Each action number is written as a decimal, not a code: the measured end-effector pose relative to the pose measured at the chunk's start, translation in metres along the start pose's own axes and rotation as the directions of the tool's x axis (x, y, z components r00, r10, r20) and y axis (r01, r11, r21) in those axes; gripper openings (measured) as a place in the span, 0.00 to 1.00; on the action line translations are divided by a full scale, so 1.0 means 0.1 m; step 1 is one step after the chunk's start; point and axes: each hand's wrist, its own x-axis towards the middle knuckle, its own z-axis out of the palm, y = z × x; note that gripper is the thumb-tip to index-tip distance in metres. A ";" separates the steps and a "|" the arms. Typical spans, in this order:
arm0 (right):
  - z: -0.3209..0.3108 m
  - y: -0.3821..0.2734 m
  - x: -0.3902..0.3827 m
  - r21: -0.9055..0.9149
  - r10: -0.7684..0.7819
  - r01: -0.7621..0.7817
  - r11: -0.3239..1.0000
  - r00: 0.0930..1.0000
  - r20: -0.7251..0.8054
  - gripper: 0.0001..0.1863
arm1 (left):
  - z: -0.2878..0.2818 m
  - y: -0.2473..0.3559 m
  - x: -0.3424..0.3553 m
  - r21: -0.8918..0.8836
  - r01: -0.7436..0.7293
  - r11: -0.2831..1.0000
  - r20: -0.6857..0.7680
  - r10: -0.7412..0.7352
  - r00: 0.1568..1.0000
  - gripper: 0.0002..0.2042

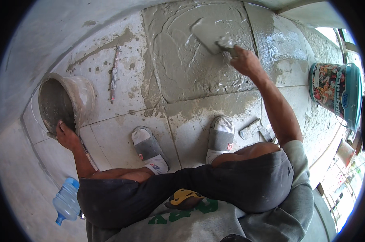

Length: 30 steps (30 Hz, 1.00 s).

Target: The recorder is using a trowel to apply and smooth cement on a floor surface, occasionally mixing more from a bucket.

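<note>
My right hand [247,62] is closed round the handle of a trowel [206,35], whose cement-smeared blade lies flat on the wet grey cement [174,60]. That cement covers a floor tile ahead of me, with ridges and swirls in its surface. On the left, my left hand [67,136] grips the near rim of a tilted bucket [86,99], its fingers over the edge. The bucket's mouth faces left, and grey cement coats its inside.
A thin speckled stick [114,76] lies on splashed tiles. Beside my right slipper [222,137] rests a flat-bladed hand tool [251,129]. My left slipper [148,146] is nearer the bucket. A teal printed pail [331,90] stands far right; a clear blue water jug [67,201] lies lower left.
</note>
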 end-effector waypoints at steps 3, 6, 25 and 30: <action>0.21 -0.27 -0.08 -0.059 -0.158 0.173 0.983 0.967 0.198 0.08 | -0.06 -0.08 0.01 -0.026 -0.019 0.999 -0.013 0.019 1.000 0.22; 0.12 -0.43 -0.54 -0.166 -0.230 0.284 0.944 0.930 0.287 0.05 | -0.15 -0.11 0.04 -0.011 -0.010 1.000 -0.011 0.010 1.000 0.21; -0.06 -0.86 -0.34 -0.203 -0.166 0.270 0.941 0.893 0.419 0.12 | -0.14 -0.07 0.03 -0.032 0.003 0.999 -0.006 -0.004 1.000 0.20; -0.11 -0.57 -0.37 -0.244 -0.170 0.235 0.941 0.950 0.263 0.11 | -0.11 -0.04 0.06 -0.008 -0.039 0.999 -0.018 0.039 0.999 0.20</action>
